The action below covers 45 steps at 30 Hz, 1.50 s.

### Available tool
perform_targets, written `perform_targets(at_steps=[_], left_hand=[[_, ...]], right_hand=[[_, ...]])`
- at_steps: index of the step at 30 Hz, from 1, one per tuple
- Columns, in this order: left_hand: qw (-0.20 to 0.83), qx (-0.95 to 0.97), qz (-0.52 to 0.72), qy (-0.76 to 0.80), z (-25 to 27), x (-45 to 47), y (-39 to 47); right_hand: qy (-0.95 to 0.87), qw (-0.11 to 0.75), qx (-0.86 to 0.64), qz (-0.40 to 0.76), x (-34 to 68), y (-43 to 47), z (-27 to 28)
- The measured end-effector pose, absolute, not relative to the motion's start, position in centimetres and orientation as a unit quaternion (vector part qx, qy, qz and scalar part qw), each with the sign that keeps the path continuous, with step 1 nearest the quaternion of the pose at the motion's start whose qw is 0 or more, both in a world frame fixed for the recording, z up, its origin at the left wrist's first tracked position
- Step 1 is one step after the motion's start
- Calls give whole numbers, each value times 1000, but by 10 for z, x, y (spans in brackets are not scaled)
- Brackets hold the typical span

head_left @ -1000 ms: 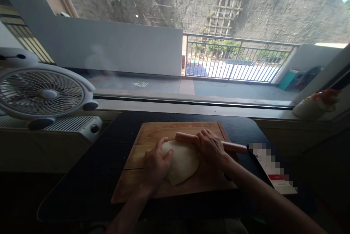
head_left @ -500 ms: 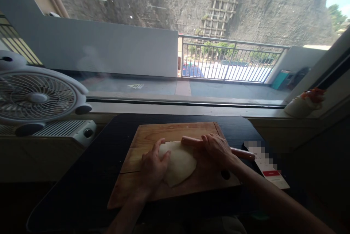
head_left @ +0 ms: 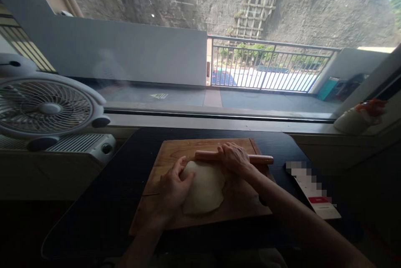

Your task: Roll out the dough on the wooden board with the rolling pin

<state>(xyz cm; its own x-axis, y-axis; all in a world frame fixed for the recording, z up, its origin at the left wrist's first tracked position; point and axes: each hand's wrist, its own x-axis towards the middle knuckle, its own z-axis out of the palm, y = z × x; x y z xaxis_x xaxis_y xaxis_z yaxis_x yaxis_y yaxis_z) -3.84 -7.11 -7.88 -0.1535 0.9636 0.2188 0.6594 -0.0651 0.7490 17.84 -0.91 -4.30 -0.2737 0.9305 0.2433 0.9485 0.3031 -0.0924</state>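
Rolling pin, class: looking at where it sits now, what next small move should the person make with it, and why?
Probably draw the rolling pin back toward the person, over the dough: the right-hand grip is closed around its middle, it lies by the dough's far edge, and most of the dough is on the near side.
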Motion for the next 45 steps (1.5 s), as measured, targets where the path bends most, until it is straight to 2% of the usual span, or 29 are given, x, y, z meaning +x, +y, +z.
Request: perform_targets(at_steps=[9, 12, 18, 22, 26, 30, 34, 36, 40, 45], left_hand=[[154, 620, 386, 665, -78, -39, -79], [162, 622, 381, 664, -76, -37, -78], [216, 675, 331, 623, -54, -43, -53], [135, 655, 269, 693, -45, -49, -63], [59, 627, 263, 730, -62, -49, -92], [81, 627, 296, 716, -77, -51, -89], [132, 707, 279, 636, -62, -46, -55], [105, 732, 252, 624, -49, -39, -45], [-20, 732, 252, 633, -47, -30, -70], [-35, 750, 263, 606, -76, -26, -118]], right_hand=[[-784, 136, -605, -38, 174, -13, -47], [-814, 122, -567, -25, 168, -12, -48], [-783, 131, -607, -46, 166, 1, -46], [-798, 126, -587, -47, 167, 1, -47], [-786, 133, -602, -44, 165, -4, -46], [-834, 114, -540, -17, 166, -4, -44], [-769, 125, -625, -38, 171, 7, -43], [-748, 135, -648, -53, 171, 9, -45], [-765, 150, -623, -67, 172, -4, -50], [-797, 134, -587, -51, 177, -12, -48]])
